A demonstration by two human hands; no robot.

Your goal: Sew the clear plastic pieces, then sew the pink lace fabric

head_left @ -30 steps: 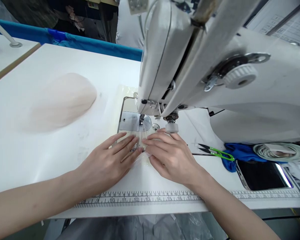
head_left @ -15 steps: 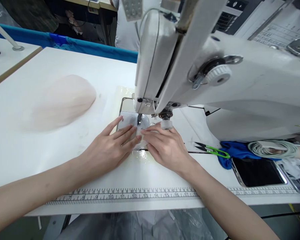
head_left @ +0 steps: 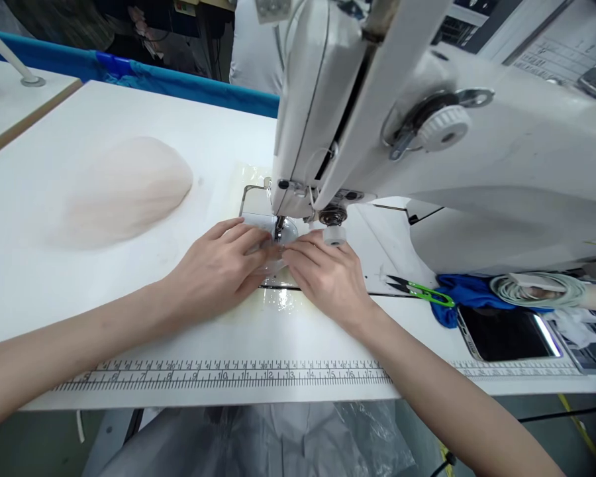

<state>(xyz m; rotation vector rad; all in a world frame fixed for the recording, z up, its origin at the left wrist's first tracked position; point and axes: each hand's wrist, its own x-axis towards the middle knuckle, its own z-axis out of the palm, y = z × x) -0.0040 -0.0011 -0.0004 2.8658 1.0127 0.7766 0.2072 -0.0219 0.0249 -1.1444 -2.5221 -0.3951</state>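
Observation:
At the sewing machine's presser foot (head_left: 279, 228), a small pale, see-through piece of fabric (head_left: 272, 266) lies on the metal plate, mostly covered by my fingers. My left hand (head_left: 223, 262) is on its left side, fingers bent and thumb drawn in, closed on the piece's edge. From the right, my right hand (head_left: 328, 271) pinches the same piece with its fingertips together, just below the white knob (head_left: 334, 235). The fingertips of both hands nearly meet in front of the foot. How much fabric is between them is hidden.
A sheer beige fabric piece (head_left: 129, 189) lies on the left of the white table (head_left: 218, 142). To the right are green thread snips (head_left: 422, 291), a blue cloth (head_left: 464, 291), a phone (head_left: 509, 333) and coiled cord (head_left: 536, 291). A ruler strip (head_left: 223, 374) runs along the front edge.
My left hand's fingers, spread flat before, are now bent and drawn together near the presser foot. My right hand stays pinched at nearly the same place. The view has shifted slightly.

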